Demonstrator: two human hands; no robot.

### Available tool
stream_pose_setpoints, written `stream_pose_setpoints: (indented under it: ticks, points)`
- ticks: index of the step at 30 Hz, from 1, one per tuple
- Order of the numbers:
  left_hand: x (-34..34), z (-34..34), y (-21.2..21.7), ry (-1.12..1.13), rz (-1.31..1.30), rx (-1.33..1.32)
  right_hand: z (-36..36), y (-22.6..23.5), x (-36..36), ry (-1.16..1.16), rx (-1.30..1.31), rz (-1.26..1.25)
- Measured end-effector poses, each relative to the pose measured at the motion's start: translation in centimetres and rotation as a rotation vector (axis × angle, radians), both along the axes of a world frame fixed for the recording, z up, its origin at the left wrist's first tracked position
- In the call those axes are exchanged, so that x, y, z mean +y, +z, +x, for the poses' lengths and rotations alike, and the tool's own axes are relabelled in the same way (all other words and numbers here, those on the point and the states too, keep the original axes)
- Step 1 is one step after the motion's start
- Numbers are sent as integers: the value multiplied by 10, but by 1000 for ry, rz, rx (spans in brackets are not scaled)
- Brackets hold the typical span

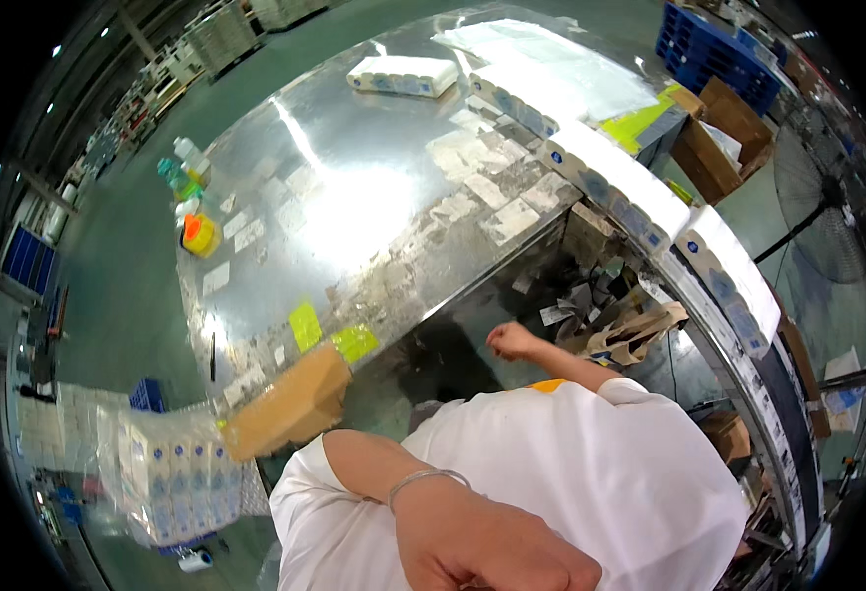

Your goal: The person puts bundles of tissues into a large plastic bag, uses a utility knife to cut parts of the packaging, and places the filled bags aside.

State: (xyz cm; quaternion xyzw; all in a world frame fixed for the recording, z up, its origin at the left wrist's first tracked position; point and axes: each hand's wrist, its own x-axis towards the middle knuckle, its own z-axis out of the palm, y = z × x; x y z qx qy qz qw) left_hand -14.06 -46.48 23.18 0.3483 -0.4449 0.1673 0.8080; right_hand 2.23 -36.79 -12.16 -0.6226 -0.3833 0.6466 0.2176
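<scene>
Close to the camera at the lower edge, my left hand (492,545) is raised in front of my white shirt, with a thin bracelet at its wrist. Its fingers are curled; the frame's edge hides whatever may be in them. My right hand (514,341) hangs beyond my body, over the gap beside the metal table (285,217). It is closed in a loose fist with nothing visible in it, touching nothing. Nearest to it on the right are loose paper scraps and a crumpled brown paper bag (640,333).
Long white-topped tissue packs (615,182) line the conveyor (748,384) at right. Another pack (403,76) lies on the table's far side. Bottles and a yellow tape roll (199,235) stand at its left edge, brown cardboard (290,404) at its near corner. A fan (827,202) stands right.
</scene>
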Motion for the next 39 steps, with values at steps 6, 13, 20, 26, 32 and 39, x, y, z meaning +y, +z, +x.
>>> stream_pose_setpoints:
  ticks: [6,13,20,26,32,39]
  points:
    - [81,-5,13,-131,26,2,75,46,108,-413,-254,499]
    - [180,38,6,-133,0,93,202,136,233,-555,-857,792]
    - [321,127,-1,306,248,449,321,120,405,-531,-1150,745]
    - [501,188,-115,1143,69,1309,364,70,512,-323,-695,635]
    - [610,197,-250,1092,-88,1751,338,56,533,-39,-418,361]
    - [604,241,-255,928,-387,1728,273,73,537,-528,122,370]
